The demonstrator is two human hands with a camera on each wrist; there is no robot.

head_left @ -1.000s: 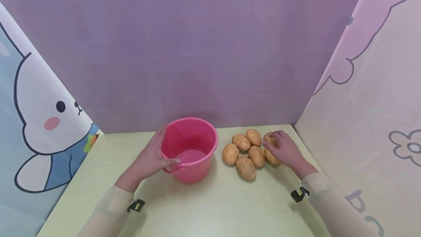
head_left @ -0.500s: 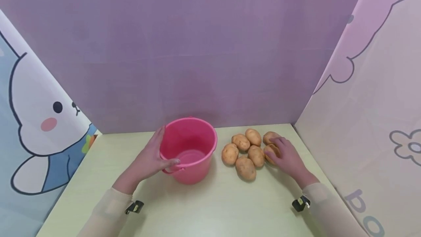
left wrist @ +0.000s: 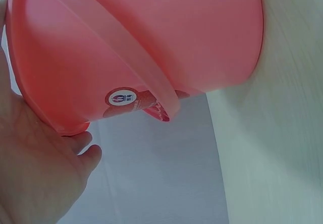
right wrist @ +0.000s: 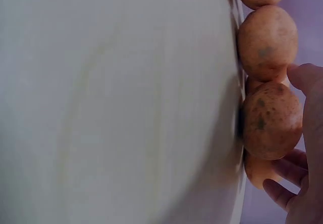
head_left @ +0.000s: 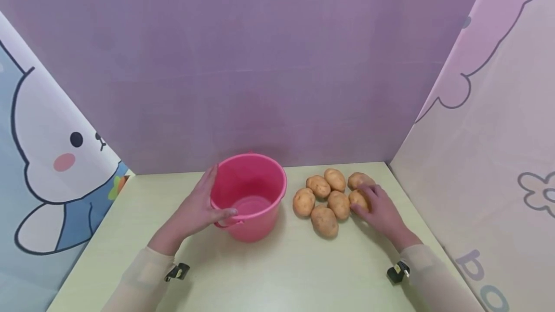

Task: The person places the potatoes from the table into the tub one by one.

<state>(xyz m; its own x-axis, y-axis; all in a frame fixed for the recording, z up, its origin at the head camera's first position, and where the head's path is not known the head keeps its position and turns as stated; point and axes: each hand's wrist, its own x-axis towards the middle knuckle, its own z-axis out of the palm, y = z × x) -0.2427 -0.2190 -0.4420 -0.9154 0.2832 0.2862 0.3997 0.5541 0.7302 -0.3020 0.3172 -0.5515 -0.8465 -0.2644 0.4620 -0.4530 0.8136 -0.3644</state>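
On the left of the potatoes stands a pink plastic bucket, upright, with its handle hanging down. My left hand holds its rim on the left, the thumb lying over the near edge. A brown speckled potato sits at the right of the group, and my right hand curls round it from the right, thumb on the near side and fingers on the far side. Right behind it lies another potato, partly covered by the fingers in the head view.
Several more potatoes lie close together between the bucket and my right hand. The pale table meets a purple backdrop behind and printed sheets at left and right.
My right hand has moved from the rear right potato towards me, onto the one in front of it, and its fingers now close around that potato. The left hand stays on the bucket.
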